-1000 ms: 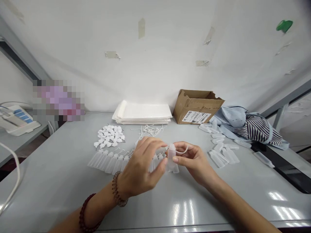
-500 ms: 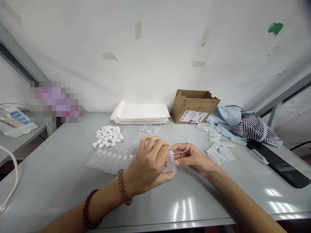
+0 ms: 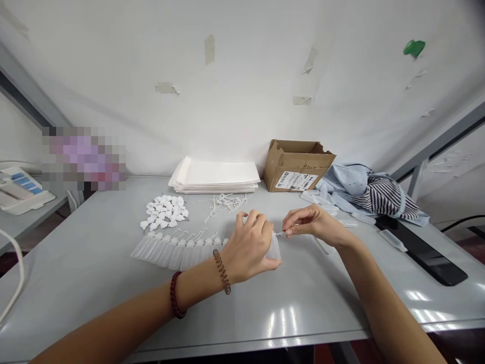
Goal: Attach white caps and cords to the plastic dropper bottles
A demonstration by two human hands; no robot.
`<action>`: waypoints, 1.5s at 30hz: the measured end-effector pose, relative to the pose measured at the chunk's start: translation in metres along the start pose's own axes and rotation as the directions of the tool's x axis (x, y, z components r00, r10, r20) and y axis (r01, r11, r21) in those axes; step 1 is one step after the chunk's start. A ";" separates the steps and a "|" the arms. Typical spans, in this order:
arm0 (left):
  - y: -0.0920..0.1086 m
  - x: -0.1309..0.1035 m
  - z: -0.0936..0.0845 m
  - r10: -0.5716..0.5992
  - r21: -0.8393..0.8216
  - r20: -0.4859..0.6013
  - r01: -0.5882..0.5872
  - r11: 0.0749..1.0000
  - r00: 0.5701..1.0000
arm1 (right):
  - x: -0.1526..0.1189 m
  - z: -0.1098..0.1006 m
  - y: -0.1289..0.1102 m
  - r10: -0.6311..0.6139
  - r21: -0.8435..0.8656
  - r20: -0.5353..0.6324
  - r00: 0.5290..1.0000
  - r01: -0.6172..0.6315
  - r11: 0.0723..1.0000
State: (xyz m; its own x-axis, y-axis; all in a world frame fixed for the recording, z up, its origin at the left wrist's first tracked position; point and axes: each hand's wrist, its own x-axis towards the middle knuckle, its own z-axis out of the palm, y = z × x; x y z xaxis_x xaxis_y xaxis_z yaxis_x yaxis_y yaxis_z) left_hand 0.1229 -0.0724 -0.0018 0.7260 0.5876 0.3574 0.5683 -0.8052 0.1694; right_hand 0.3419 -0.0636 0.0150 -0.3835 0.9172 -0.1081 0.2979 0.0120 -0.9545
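My left hand point(image 3: 248, 250) is closed around a small translucent plastic bottle point(image 3: 275, 249), held just above the grey table. To its right, my right hand point(image 3: 316, 226) pinches a thin white cord point(image 3: 279, 234) at the bottle's neck. Part of the bottle is hidden behind my left fingers. Left of my hands, a fanned row of similar bottles point(image 3: 166, 251) lies on the table, with thin white cords at several necks. A heap of small white caps point(image 3: 165, 211) lies behind the row. Beside the heap is a tangle of loose white cords point(image 3: 227, 202).
A stack of white envelopes point(image 3: 215, 177) and an open cardboard box point(image 3: 299, 164) stand by the wall. More loose bottles point(image 3: 322, 198) lie behind my right hand. Bundled cloth point(image 3: 382, 194) and a black flat object point(image 3: 432, 260) are at the right.
My right hand has drawn away from the bottle to the right, pinching the cord, which now runs short and straight. The bottle has shifted slightly right with my left hand.
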 end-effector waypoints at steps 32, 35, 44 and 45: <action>0.011 0.008 0.013 -0.228 0.043 0.193 0.224 0.974 0.954 | 0.006 0.013 0.006 0.024 -0.604 0.068 0.997 0.023 0.797; 0.011 0.007 0.014 -0.230 0.043 0.182 0.226 0.973 0.956 | 0.007 0.013 0.007 -0.003 -0.616 0.076 0.997 0.049 0.786; 0.013 0.003 0.016 -0.243 0.027 0.170 0.242 0.970 0.955 | 0.005 0.013 0.006 0.009 -0.638 0.070 0.998 0.038 0.769; 0.013 0.002 0.016 -0.243 0.018 0.165 0.244 0.970 0.956 | 0.005 0.013 0.005 0.013 -0.640 0.066 0.998 0.032 0.768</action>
State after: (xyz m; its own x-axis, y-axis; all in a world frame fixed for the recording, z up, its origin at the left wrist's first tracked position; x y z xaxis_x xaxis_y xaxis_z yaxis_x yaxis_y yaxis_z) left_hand 0.1384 -0.0806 -0.0130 0.6196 0.7706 0.1493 0.7348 -0.6363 0.2350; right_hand 0.3300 -0.0641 0.0057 -0.4366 0.8889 -0.1389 0.7757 0.2937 -0.5586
